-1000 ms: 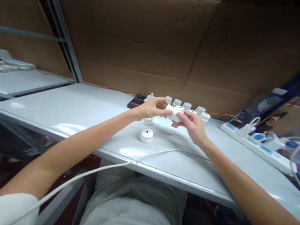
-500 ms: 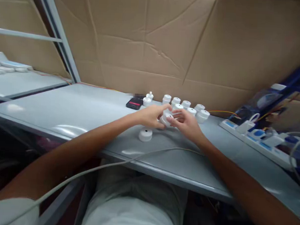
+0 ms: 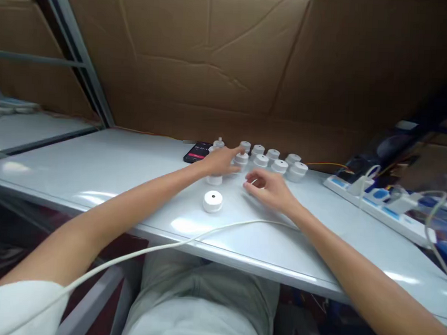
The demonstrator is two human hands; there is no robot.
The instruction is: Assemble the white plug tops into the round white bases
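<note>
My left hand [image 3: 222,162] reaches over the table with its fingers apart, its index fingertip beside a white round piece [image 3: 241,159] in the group. Partly under that hand stands another white piece [image 3: 214,180]. My right hand [image 3: 269,188] hovers to the right, its fingers curved with a gap between them and nothing visible inside. In front of both hands, a single white piece [image 3: 212,201] with a dark centre dot sits on the table. Several more white pieces [image 3: 279,166] stand in rows behind my right hand.
A dark phone [image 3: 197,152] lies behind my left forearm. At the right is a white power strip [image 3: 379,208] with plugs. A pale cable [image 3: 239,223] crosses the front of the grey table [image 3: 109,157]. Cardboard [image 3: 197,87] stands behind.
My hands have moved apart and let go of the white piece between them. One white piece now stands under my left hand. The picture has become brighter on the table.
</note>
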